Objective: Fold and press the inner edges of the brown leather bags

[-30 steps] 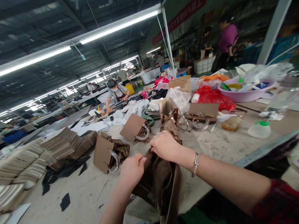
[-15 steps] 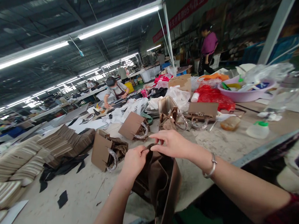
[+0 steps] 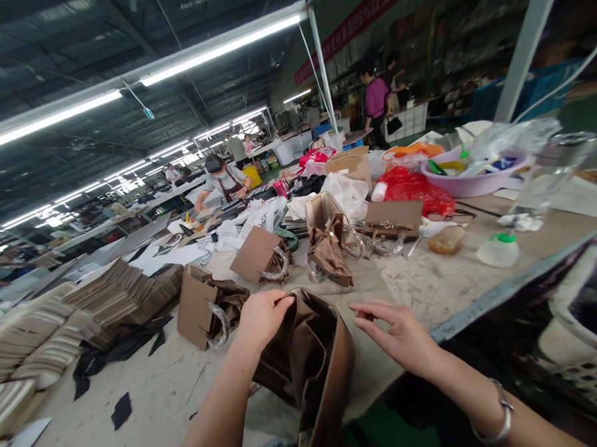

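A brown handbag body (image 3: 340, 366) with a loose fabric lining stands at the near table edge, its mouth facing up. My left hand (image 3: 264, 320) pinches the bag's rim at its left corner. To the right of the bag, and apart from it, is my right hand (image 3: 397, 332); its fingers are stretched out with nothing visible between them. Just beyond lies another brown bag piece (image 3: 330, 248) with crumpled lining and a plastic-wrapped handle. Two flat-fronted brown bags, one nearer (image 3: 194, 310) and one farther (image 3: 259, 253), lie left of my left hand.
Stacks of brown panels (image 3: 125, 288) and pale striped pieces (image 3: 32, 343) fill the left side. At the right are a purple basin (image 3: 455, 182), a red plastic bag (image 3: 415, 189), a green-capped bottle (image 3: 498, 249) and a white basket (image 3: 573, 338). A co-worker (image 3: 225, 179) works across the table.
My right hand has left the bag's rim and moved right and down. My left hand stays on the rim, and the bag's mouth shows wider. A person in the background has moved left.
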Tool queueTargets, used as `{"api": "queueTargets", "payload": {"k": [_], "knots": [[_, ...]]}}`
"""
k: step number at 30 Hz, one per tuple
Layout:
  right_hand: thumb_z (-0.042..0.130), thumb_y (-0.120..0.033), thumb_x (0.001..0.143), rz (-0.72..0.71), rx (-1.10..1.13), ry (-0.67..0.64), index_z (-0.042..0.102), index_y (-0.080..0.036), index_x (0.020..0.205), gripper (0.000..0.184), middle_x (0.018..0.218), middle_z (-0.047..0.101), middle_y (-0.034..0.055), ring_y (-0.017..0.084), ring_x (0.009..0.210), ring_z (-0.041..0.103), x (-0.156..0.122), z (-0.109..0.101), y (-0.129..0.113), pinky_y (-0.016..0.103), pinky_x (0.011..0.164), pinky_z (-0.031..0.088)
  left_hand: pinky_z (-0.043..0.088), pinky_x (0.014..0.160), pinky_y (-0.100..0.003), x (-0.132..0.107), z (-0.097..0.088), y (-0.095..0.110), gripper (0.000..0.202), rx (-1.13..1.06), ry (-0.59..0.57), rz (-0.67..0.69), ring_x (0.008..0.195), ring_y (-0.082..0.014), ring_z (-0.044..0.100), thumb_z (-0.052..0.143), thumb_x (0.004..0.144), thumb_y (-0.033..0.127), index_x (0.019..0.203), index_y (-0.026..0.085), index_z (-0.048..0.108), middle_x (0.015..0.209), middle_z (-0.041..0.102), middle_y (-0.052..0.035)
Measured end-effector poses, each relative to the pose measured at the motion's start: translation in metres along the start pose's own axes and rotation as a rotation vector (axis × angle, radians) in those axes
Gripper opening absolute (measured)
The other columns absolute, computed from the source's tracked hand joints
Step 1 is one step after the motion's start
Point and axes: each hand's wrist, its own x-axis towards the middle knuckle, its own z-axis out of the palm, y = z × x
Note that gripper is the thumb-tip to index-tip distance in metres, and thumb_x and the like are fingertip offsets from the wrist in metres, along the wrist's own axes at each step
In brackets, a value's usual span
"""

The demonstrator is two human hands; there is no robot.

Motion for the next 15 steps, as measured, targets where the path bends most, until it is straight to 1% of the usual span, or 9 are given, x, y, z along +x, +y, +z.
{"api": "queueTargets", "payload": {"k": [3, 5, 9, 15], "knots": [[0.054, -0.03, 0.087, 0.033, -0.005, -0.033, 0.066, -0.021, 0.105, 0.023, 0.088, 0.066, 0.004, 0.016, 0.083, 0.062, -0.011, -0.004, 0.007, 0.029, 0.076, 0.05, 0.041, 0.069, -0.023, 0.003, 0.0, -0.002, 0.027, -0.111, -0.017, 0.038, 0.078, -0.0163, 0.062, 0.05, 0.084, 0.039, 0.086, 0.023, 0.072, 0.087, 0.072, -0.0009], [0.053, -0.03, 0.087, 0.054, -0.007, -0.05, 0.066, -0.021, 0.105, 0.024, 0.088, 0.066, 0.0044, 0.017, 0.083, 0.062, -0.019, -0.006, 0.009, 0.029, 0.076, 0.05, 0.041, 0.07, -0.023, 0.005, 0.001, -0.003, 0.028, -0.144, -0.015, 0.038, 0.079, -0.0162, 0.062, 0.05, 0.084, 0.039, 0.086, 0.023, 0.072, 0.088, 0.072, -0.001], [0.052, -0.031, 0.088, 0.088, -0.008, -0.065, 0.066, -0.02, 0.103, 0.023, 0.09, 0.066, 0.0055, 0.017, 0.084, 0.062, -0.032, -0.008, 0.013, 0.03, 0.076, 0.05, 0.039, 0.065, -0.022, 0.008, 0.005, 0.0, 0.028, -0.106, 0.005, 0.009, 0.071, -0.0146, 0.059, 0.049, 0.084, 0.037, 0.074, 0.02, 0.07, 0.075, 0.07, -0.001], [0.051, -0.03, 0.088, 0.093, -0.016, -0.1, 0.065, -0.021, 0.104, 0.023, 0.092, 0.066, 0.0052, 0.017, 0.086, 0.061, -0.043, -0.007, 0.016, 0.03, 0.077, 0.05, 0.032, 0.057, -0.022, 0.008, 0.012, 0.006, 0.03, -0.011, 0.102, 0.021, 0.061, -0.0122, 0.053, 0.047, 0.085, 0.035, 0.069, 0.02, 0.067, 0.065, 0.065, 0.0003]]}}
